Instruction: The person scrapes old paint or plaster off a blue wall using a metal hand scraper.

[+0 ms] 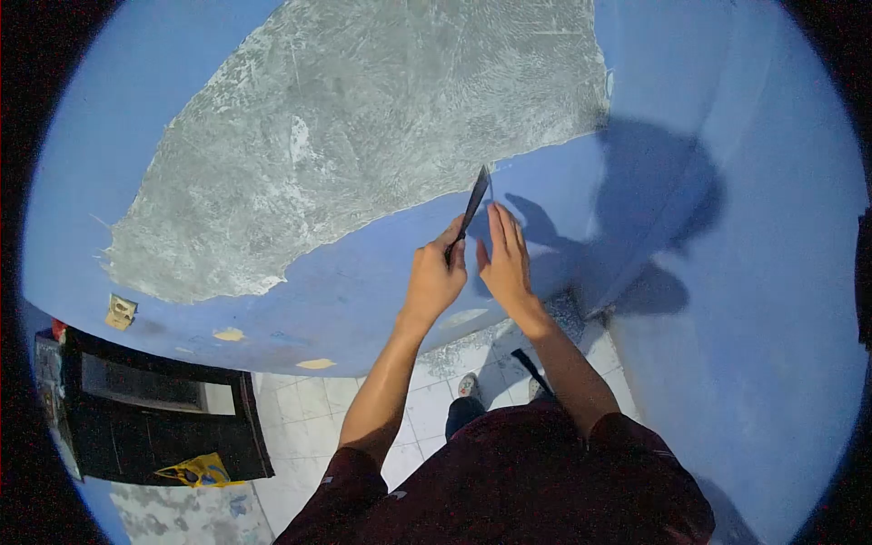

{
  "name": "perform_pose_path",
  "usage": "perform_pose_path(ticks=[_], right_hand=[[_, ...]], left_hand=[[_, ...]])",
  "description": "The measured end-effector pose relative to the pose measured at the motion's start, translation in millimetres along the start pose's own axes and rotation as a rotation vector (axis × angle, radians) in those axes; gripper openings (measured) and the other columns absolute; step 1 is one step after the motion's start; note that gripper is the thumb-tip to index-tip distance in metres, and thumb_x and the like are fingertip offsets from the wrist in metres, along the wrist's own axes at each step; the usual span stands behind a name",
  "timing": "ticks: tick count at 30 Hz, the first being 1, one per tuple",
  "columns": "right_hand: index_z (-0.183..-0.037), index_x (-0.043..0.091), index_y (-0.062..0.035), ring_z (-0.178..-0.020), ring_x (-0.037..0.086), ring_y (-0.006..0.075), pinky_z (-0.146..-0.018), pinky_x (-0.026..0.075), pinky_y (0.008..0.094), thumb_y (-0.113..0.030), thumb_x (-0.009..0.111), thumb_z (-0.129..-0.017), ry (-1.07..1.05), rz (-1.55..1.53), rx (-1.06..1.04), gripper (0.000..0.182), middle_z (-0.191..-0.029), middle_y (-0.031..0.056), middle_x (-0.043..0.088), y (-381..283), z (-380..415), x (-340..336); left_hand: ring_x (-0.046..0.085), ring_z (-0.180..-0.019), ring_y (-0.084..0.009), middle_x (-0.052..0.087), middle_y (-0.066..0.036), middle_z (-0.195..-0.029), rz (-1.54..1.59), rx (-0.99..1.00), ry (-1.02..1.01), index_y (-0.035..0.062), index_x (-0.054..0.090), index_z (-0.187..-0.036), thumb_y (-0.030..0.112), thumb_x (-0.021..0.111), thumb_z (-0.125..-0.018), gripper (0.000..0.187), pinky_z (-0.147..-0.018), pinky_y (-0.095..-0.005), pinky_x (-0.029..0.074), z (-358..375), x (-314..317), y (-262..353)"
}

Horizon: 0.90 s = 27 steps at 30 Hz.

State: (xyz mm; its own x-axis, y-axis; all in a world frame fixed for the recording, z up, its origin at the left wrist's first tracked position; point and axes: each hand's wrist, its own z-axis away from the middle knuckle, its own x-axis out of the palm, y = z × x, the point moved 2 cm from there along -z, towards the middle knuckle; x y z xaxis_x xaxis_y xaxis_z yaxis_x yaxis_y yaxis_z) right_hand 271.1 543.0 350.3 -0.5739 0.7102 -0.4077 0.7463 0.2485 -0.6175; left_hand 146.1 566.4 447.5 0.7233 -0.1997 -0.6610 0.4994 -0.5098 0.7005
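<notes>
My left hand (434, 282) is wrapped around the handle of a dark scraper (476, 193). The blade points up, its tip at the lower edge of a bare grey patch (363, 127) where the blue paint is gone from the wall (391, 259). Just right of the scraper, my right hand (507, 263) has its fingers stretched out and thumb apart, holding nothing. Its fingertips lie just below the blade's tip, over the blue paint.
An electrical socket (121, 312) sits low on the wall at left. Below it stands a dark cabinet (163, 409) with a yellow bag (200, 470) on it. Another blue wall (745, 345) rises at right. White tiles (304, 409) cover the floor around my feet.
</notes>
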Motion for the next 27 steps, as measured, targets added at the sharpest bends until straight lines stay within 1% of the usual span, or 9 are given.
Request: perform_pose_path(ticks=[1, 5, 7, 11, 13, 16, 20, 22, 27], right_hand=[[-0.146, 0.035, 0.0053, -0.131, 0.043, 0.046, -0.109, 0.038, 0.0503, -0.007, 0.061, -0.09, 0.053, -0.011, -0.007, 0.063, -0.146, 0.0274, 0.041, -2, -10, 2], [-0.149, 0.03, 0.0058, -0.133, 0.041, 0.0463, -0.11, 0.037, 0.0508, -0.005, 0.062, -0.087, 0.054, -0.043, 0.008, 0.07, -0.149, 0.0275, 0.036, -6, -33, 8], [-0.15, 0.028, 0.0044, -0.134, 0.04, 0.0459, -0.11, 0.038, 0.0508, -0.003, 0.062, -0.087, 0.082, -0.062, 0.024, 0.072, -0.149, 0.0267, 0.036, -11, -38, 15], [-0.15, 0.032, 0.0023, -0.132, 0.045, 0.0435, -0.107, 0.043, 0.0479, 0.0, 0.06, -0.088, 0.171, -0.024, 0.121, 0.068, -0.147, 0.025, 0.04, -22, -42, 29], [-0.148, 0.036, 0.0035, -0.132, 0.046, 0.0427, -0.107, 0.044, 0.047, -0.001, 0.058, -0.09, 0.218, -0.02, 0.156, 0.062, -0.146, 0.025, 0.042, -26, -44, 35], [-0.144, 0.045, 0.0026, -0.121, 0.054, 0.0408, -0.098, 0.048, 0.0454, -0.006, 0.061, -0.09, 0.347, -0.019, 0.15, 0.058, -0.14, 0.0238, 0.049, -21, -44, 48], [-0.144, 0.045, 0.0031, -0.115, 0.057, 0.039, -0.094, 0.051, 0.0441, -0.006, 0.061, -0.089, 0.412, -0.062, 0.156, 0.058, -0.134, 0.0219, 0.053, -24, -49, 43], [-0.145, 0.042, 0.0061, -0.119, 0.054, 0.0409, -0.098, 0.049, 0.0455, -0.008, 0.061, -0.09, 0.382, -0.069, 0.154, 0.06, -0.138, 0.0236, 0.049, -27, -48, 40], [-0.143, 0.041, 0.0101, -0.123, 0.053, 0.0424, -0.101, 0.048, 0.047, -0.008, 0.06, -0.09, 0.379, -0.102, 0.134, 0.06, -0.14, 0.0254, 0.046, -21, -51, 40]], left_hand=[[0.058, -0.057, -0.0162, 0.06, -0.015, -0.068, -0.017, -0.002, 0.007, 0.0021, 0.058, -0.135, 0.003, 0.054, -0.096, 0.04, -0.06, -0.0302, 0.048, -1, 3, 1], [0.059, -0.062, -0.0139, 0.064, -0.015, -0.073, 0.013, 0.078, 0.027, 0.0018, 0.056, -0.138, 0.002, 0.053, -0.096, 0.041, -0.063, -0.0294, 0.049, -6, 9, 0], [0.067, -0.063, -0.0287, 0.061, -0.03, -0.079, 0.136, -0.005, -0.026, 0.0034, 0.058, -0.136, 0.0, 0.053, -0.093, 0.044, -0.063, -0.0337, 0.05, -8, 6, -1], [0.065, -0.061, -0.0305, 0.059, -0.03, -0.076, -0.009, 0.094, -0.011, 0.0016, 0.056, -0.138, 0.0, 0.053, -0.093, 0.045, -0.062, -0.0342, 0.049, -11, -3, 3], [0.07, -0.074, -0.0277, 0.07, -0.029, -0.095, -0.075, 0.018, -0.068, -0.0011, 0.053, -0.139, -0.003, 0.056, -0.091, 0.048, -0.072, -0.0343, 0.053, -11, -7, 9], [0.065, -0.06, -0.0337, 0.057, -0.03, -0.071, -0.182, 0.152, -0.083, -0.0067, 0.051, -0.138, -0.003, 0.056, -0.088, 0.051, -0.061, -0.0372, 0.05, -14, -6, 12], [0.066, -0.065, -0.0393, 0.061, -0.03, -0.073, -0.308, 0.233, -0.103, -0.0101, 0.05, -0.136, -0.004, 0.058, -0.083, 0.054, -0.062, -0.0436, 0.052, -19, -1, 17], [0.068, -0.078, -0.0455, 0.063, -0.032, -0.082, -0.298, 0.116, -0.15, -0.0106, 0.053, -0.132, -0.007, 0.063, -0.073, 0.061, -0.069, -0.0437, 0.053, -20, -4, 21], [0.067, -0.077, -0.047, 0.063, -0.032, -0.079, -0.378, 0.107, -0.208, -0.0091, 0.042, -0.141, -0.005, 0.066, -0.072, 0.073, -0.067, -0.0461, 0.053, -27, 0, 30]])
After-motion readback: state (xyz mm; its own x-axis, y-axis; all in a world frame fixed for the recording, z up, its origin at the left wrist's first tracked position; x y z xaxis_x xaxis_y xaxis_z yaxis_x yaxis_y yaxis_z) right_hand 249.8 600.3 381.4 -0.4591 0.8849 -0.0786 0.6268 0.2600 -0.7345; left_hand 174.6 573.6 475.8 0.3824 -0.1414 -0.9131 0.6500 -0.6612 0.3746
